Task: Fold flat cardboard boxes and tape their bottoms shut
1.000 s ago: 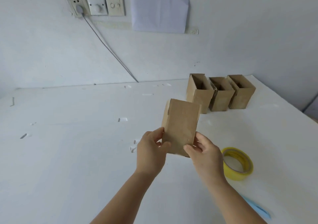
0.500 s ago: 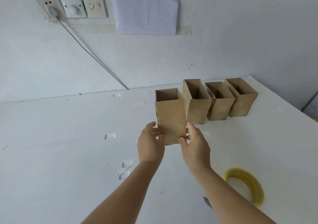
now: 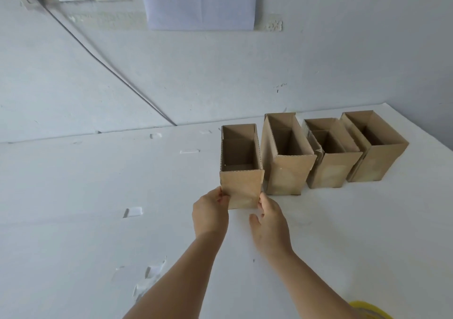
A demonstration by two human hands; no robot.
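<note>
Left hand (image 3: 210, 214) fingers pinch box (image 3: 241, 188) lower corner; right hand (image 3: 270, 223) fingers loose, touching other corner. Fingertips hidden; tape roll (image 3: 370, 310) cropped.

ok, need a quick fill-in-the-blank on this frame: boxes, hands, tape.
____ open-topped cardboard boxes stand in a row on the white table.
Both hands touch the ____ box of the row.
The tape roll at the bottom edge is ____.

Missing: four; leftmost; yellow

Both bare forearms reach forward, side by side. The left hand (image 3: 210, 214) pinches with curled fingers (image 3: 220, 197); the right hand (image 3: 269, 218) lies looser, thumb spread toward the left.
</note>
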